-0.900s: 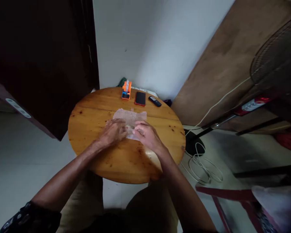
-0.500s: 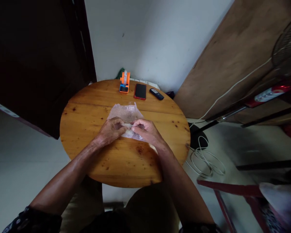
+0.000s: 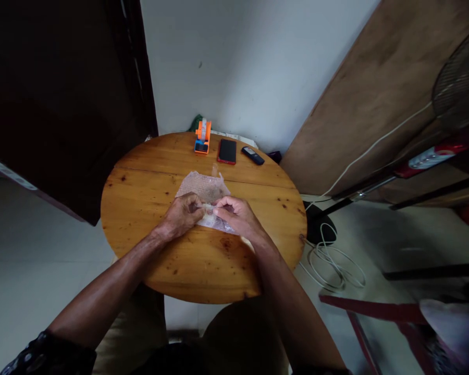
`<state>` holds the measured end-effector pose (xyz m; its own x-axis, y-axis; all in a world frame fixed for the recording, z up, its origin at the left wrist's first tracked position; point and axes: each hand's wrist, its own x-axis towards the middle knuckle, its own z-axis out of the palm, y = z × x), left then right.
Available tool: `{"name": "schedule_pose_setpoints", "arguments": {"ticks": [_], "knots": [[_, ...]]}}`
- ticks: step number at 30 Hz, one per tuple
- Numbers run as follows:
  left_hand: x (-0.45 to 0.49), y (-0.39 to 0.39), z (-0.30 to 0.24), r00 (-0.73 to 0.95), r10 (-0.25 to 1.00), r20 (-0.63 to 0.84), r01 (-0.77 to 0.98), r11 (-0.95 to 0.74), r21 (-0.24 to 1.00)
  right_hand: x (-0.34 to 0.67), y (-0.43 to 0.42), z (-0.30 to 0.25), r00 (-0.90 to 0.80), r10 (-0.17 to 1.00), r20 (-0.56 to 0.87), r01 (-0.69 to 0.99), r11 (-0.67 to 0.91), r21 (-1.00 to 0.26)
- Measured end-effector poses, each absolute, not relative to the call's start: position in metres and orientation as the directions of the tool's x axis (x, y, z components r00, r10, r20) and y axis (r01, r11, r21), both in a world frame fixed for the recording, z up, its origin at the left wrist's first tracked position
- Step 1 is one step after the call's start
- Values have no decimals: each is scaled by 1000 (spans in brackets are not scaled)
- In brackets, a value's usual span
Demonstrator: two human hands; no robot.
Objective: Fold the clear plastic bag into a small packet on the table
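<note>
Here we see a sheet of bubble wrap (image 3: 203, 186) lying around the middle of the round wooden counter (image 3: 140, 208), a little nearer to its far edge than to its near edge. The left hand (image 3: 182, 213) and the right hand (image 3: 234, 216) meet over the near part of the sheet, with their fingertips almost touching. Both grips are closed: the fingers are curled in and pinch the near edge of the bubble wrap, which is bunched and folded between them. We cannot tell if something is inside the fold. The far part of the sheet stays outside the grips and lies flat on the counter, and one small corner stands up.

Along the far edge of the counter, well apart from the hands, stand an orange tape dispenser (image 3: 202, 139), a red phone (image 3: 227, 151) just beside it, and a dark handset (image 3: 252, 155). A white cable (image 3: 332, 260) lies coiled on the floor past the right edge.
</note>
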<state>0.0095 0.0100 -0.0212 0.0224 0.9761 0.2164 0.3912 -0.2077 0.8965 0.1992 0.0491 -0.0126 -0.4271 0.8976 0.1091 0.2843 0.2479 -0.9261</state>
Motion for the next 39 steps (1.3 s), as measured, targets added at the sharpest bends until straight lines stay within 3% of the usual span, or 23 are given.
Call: {"name": "schedule_pose_setpoints", "arguments": {"ticks": [22,39], "knots": [[10,15,-21,-27,993,119,241,-109,964,203,52,-14,-386,915,118,301,246,-921],[10,18,-20,-63,992,110,341,-83,936,212,61,-23,-414,905,95,438,289,-851]]}}
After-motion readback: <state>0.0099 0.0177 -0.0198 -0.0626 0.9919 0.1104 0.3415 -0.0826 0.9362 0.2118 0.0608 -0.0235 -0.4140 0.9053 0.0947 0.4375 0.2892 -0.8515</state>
